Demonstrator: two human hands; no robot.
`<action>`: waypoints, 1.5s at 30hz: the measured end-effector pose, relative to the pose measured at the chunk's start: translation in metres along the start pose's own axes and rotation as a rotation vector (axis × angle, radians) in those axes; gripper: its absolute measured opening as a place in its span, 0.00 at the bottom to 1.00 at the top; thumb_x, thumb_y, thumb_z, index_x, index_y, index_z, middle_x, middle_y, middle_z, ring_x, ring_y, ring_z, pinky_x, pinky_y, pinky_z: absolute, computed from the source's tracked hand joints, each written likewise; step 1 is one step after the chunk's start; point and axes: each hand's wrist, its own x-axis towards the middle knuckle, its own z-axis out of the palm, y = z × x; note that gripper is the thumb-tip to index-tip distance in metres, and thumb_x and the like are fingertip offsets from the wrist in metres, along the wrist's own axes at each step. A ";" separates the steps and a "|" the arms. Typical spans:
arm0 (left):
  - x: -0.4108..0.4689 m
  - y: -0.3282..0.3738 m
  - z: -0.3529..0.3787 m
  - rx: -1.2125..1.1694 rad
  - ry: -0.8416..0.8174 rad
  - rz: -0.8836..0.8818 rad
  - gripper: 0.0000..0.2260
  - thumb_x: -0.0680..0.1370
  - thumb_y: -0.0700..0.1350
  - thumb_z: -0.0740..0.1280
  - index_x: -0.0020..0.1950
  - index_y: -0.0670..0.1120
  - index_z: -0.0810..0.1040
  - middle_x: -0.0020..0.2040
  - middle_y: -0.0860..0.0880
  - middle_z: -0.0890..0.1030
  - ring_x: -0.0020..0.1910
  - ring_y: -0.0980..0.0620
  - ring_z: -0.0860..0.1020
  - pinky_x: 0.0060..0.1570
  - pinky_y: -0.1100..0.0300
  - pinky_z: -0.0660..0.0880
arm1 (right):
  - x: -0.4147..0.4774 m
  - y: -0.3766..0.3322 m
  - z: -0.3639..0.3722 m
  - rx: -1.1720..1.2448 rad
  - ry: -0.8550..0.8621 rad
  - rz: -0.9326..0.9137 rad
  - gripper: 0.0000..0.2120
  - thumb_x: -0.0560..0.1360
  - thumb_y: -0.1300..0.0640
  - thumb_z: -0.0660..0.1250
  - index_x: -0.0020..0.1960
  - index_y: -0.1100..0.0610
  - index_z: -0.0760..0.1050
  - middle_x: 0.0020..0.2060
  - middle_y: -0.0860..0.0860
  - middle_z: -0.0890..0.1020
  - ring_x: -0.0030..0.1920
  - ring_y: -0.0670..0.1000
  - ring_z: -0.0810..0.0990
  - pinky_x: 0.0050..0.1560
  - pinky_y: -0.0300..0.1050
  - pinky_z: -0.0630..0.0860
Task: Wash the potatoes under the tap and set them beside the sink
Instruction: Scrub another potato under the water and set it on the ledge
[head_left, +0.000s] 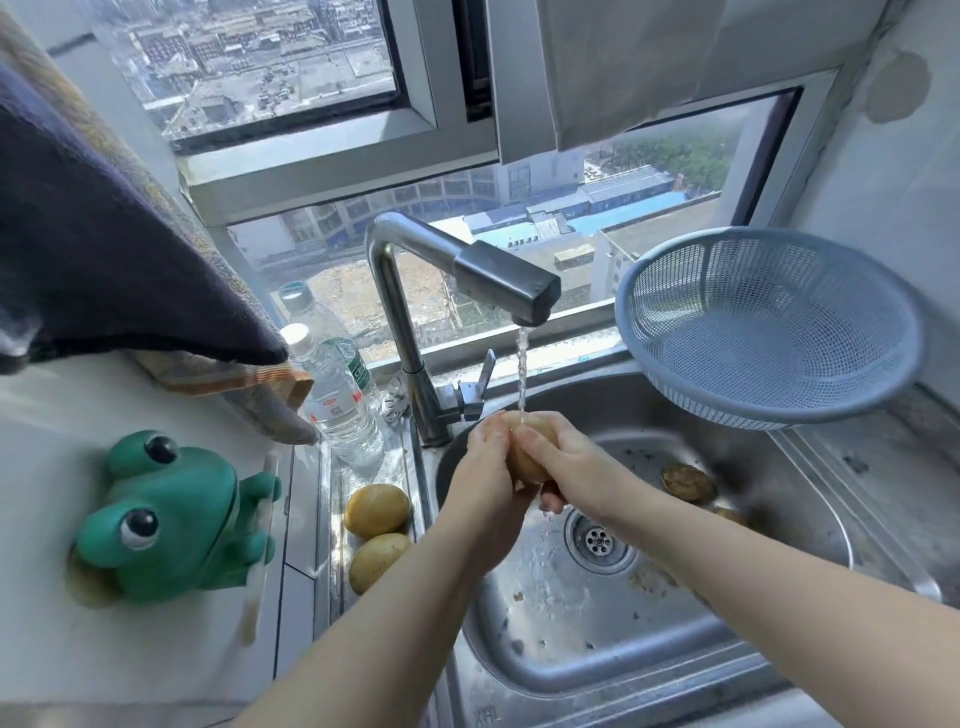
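Under the spout of the tap (530, 296), above the back left part of the sink (675, 654) basin, you hold one potato (525, 460) between both hands. Your left hand (485, 467) wraps its fingers around the potato's left side. Your right hand (574, 467) curls around its right side and underside. The water stream (522, 364) falls from the spout onto the top of the potato and runs off below your hands toward the drain (598, 540).

Two more potatoes lie on the flat ledge along the sink's left edge: the far potato (376, 510) and, just in front of it, the near potato (378, 562).

On the basin floor near the right wall lies a dark round item (687, 482); blur prevents identification.

A blue colander (769, 332) sits tilted at the sink's back right corner. Two clear plastic bottles (340, 400) stand at the back left corner, beside the tap's base. A green frog figure (171, 519) sits on the white surface left of the sink, and a dark towel (104, 234) hangs above it.
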 end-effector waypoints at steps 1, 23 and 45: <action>-0.001 0.002 -0.003 -0.023 0.003 -0.027 0.17 0.84 0.49 0.51 0.66 0.39 0.68 0.54 0.34 0.76 0.39 0.41 0.77 0.30 0.54 0.74 | -0.002 0.000 -0.002 -0.049 -0.064 -0.011 0.17 0.80 0.46 0.57 0.65 0.52 0.65 0.42 0.53 0.75 0.29 0.45 0.70 0.33 0.40 0.72; -0.006 -0.005 -0.004 -0.176 -0.074 -0.093 0.15 0.84 0.47 0.51 0.69 0.48 0.67 0.64 0.38 0.73 0.57 0.42 0.75 0.45 0.50 0.74 | -0.011 -0.008 -0.001 -0.022 -0.062 0.060 0.10 0.81 0.45 0.55 0.57 0.45 0.71 0.40 0.51 0.76 0.26 0.44 0.70 0.29 0.38 0.68; -0.011 -0.006 -0.001 -0.171 -0.060 -0.059 0.13 0.84 0.46 0.53 0.67 0.47 0.68 0.58 0.43 0.76 0.50 0.48 0.77 0.42 0.52 0.75 | 0.001 0.009 0.012 0.014 0.164 0.071 0.16 0.82 0.45 0.51 0.52 0.52 0.74 0.39 0.49 0.76 0.35 0.46 0.72 0.30 0.36 0.66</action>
